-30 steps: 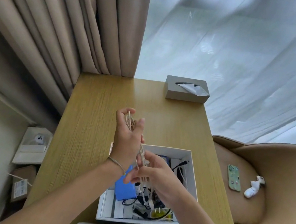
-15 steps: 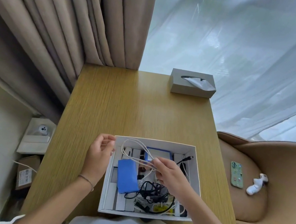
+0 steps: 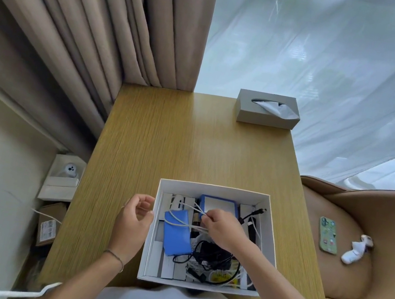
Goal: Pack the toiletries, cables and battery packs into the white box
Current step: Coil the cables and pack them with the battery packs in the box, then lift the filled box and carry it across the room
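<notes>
The white box (image 3: 213,190) sits at the near edge of the wooden table (image 3: 192,143). Inside lie a blue battery pack (image 3: 176,234), a blue-framed pack (image 3: 218,205), tangled black cables (image 3: 211,253) and white items along the left and bottom. My right hand (image 3: 223,229) is inside the box and pinches a coiled white cable (image 3: 189,209) that drapes over the blue battery pack. My left hand (image 3: 132,221) hovers just outside the box's left wall, fingers loosely curled, holding nothing.
A grey tissue box (image 3: 267,110) stands at the table's far right corner. Beige curtains (image 3: 95,17) hang at the back left. A tan chair (image 3: 358,239) on the right holds a phone (image 3: 328,234) and a small white object (image 3: 356,250). Cartons sit on the floor left.
Both hands came down from above the table. My left hand let go of the white cable and moved to the box's left side; my right hand lowered the coil into the box.
</notes>
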`<state>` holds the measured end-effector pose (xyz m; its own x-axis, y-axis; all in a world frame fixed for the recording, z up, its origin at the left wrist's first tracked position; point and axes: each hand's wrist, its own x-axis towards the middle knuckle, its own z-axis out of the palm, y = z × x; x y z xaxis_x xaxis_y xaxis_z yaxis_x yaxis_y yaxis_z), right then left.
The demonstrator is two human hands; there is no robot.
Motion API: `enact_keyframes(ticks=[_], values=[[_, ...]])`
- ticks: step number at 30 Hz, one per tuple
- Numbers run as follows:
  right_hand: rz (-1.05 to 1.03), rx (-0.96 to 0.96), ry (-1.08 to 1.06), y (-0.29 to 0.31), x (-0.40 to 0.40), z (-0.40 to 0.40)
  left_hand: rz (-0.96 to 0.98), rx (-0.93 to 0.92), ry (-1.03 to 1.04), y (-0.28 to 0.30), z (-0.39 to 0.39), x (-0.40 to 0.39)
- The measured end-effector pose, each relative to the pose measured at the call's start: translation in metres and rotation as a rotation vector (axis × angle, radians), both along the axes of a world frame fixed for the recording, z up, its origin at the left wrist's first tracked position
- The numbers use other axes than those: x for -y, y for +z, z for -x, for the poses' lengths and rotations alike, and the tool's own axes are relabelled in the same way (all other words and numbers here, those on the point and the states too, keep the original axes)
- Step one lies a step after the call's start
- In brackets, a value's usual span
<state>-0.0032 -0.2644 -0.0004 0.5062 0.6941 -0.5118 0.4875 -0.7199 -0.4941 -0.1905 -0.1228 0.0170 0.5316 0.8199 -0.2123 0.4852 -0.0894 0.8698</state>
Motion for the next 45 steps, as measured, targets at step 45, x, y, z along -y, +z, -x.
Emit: enact_keyframes(ticks=[45], values=[[-0.054, 0.366, -0.528, 0.046, 0.137, -0.032, -0.222, -0.387, -0.261, 0.027, -0.022, 0.003]])
